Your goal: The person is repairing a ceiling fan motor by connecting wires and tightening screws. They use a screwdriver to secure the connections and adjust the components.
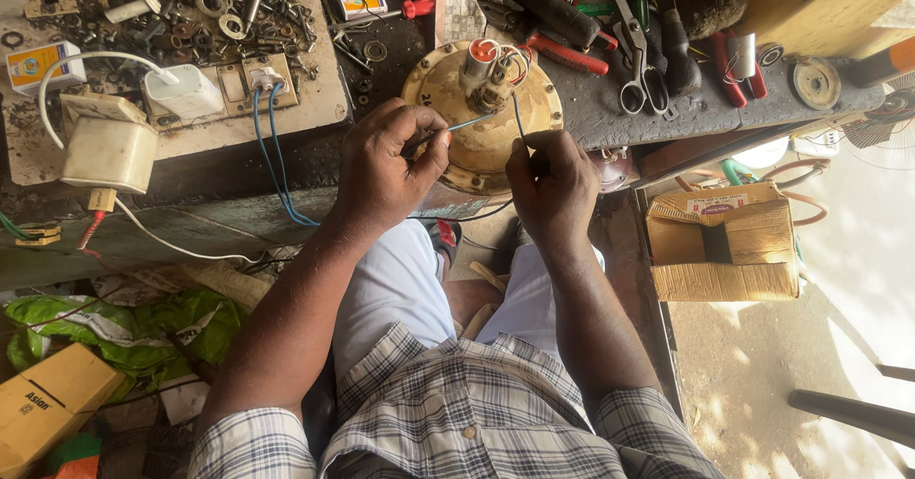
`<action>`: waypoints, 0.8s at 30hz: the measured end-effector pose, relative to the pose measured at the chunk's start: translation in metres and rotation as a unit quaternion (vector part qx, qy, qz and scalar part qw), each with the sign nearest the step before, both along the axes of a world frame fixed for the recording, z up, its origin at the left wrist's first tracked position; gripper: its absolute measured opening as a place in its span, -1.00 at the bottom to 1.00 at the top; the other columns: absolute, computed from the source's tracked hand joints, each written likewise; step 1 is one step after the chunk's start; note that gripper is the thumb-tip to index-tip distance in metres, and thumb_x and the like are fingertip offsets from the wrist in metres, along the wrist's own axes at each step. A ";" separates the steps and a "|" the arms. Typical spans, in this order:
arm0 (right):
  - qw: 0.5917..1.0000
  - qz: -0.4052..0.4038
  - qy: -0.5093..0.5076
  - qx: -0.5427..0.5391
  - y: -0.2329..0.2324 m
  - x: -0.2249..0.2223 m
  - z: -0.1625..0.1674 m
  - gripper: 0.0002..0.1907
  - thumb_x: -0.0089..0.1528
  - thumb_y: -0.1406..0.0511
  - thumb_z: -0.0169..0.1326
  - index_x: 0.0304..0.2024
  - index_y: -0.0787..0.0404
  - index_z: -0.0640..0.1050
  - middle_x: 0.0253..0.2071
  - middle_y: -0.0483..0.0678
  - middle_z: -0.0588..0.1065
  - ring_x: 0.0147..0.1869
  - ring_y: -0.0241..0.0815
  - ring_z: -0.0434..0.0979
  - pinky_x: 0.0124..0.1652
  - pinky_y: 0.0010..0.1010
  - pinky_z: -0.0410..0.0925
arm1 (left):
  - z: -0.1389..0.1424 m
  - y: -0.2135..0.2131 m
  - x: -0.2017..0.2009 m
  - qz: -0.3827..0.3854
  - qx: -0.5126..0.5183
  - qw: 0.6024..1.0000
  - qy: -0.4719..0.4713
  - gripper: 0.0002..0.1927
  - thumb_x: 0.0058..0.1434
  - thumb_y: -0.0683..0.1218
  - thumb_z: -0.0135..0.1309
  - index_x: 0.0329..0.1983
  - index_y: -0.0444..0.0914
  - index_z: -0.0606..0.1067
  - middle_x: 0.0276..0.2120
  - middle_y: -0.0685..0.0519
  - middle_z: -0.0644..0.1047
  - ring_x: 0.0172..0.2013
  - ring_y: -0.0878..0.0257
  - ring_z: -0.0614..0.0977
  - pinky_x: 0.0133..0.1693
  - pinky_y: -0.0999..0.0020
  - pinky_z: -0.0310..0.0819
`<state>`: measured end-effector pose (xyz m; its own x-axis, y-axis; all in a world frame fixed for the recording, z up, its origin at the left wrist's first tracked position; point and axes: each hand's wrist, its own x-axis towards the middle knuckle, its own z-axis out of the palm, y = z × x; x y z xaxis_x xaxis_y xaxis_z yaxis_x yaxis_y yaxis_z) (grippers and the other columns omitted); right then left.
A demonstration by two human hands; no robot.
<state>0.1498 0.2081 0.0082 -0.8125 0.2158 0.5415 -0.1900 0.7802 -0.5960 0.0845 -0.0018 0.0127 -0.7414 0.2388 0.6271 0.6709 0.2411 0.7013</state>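
Far left on the bench: a white box point(110, 150) with a white cable point(67, 69) looping out of it, and behind it a heap of nuts and washers point(191, 7). Blue wires point(272, 150) are hanging down from a switch plate point(253, 83) over the bench edge.

My left hand point(386, 169) is hovering just in front of the motor point(481, 112), fingers curled in tight, thumb and forefinger pinching a thin wire point(467, 124) that is running up toward the motor's centre.

The motor, a round tan disc, is sitting at the bench edge straight ahead of me, between and just beyond both hands, with a stubby shaft point(481, 64) and red and white leads on top.

My right hand point(553, 183) is resting at the motor's near rim, fingers closed around a dark wire point(518, 122) that is rising to the hub.

Further right: scissors point(639, 74) and red-handled tools point(572, 55) are lying on the grey bench top. Below the bench edge, a torn cardboard box point(724, 241) is sitting near the sunlit floor.
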 end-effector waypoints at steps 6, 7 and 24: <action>1.000 0.000 0.002 0.018 0.002 0.000 0.001 -0.87 0.27 0.36 0.26 -0.27 0.21 0.53 -0.54 -0.09 0.41 -0.48 -0.22 0.43 -0.38 -0.38 0.31 | 0.002 0.002 0.003 -0.005 0.005 1.000 -0.026 -0.91 0.30 -0.20 0.24 -0.21 -0.26 0.54 -0.36 0.03 0.55 -0.37 0.23 0.63 -0.32 0.33 0.51; 1.000 0.000 0.002 0.017 0.002 -0.001 0.001 -0.87 0.27 0.36 0.26 -0.27 0.21 0.53 -0.54 -0.09 0.41 -0.49 -0.22 0.43 -0.38 -0.38 0.31 | 0.003 0.002 0.004 -0.007 0.003 0.999 -0.038 -0.91 0.30 -0.20 0.24 -0.21 -0.27 0.54 -0.38 0.03 0.54 -0.40 0.23 0.62 -0.35 0.33 0.50; 1.000 0.012 -0.002 0.001 0.005 -0.001 0.002 -0.86 0.27 0.37 0.27 -0.28 0.22 0.53 -0.54 -0.10 0.41 -0.51 -0.26 0.42 -0.41 -0.41 0.29 | 0.007 0.021 0.034 0.006 0.020 0.998 -0.058 -0.91 0.31 -0.23 0.20 -0.23 -0.30 0.50 -0.39 0.01 0.60 -0.38 0.24 0.72 -0.32 0.36 0.61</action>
<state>0.1486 0.2133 0.0101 -0.8195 0.1956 0.5387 -0.2065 0.7761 -0.5959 0.1187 0.0195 0.0195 -0.8124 0.2053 0.5457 0.5816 0.2193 0.7834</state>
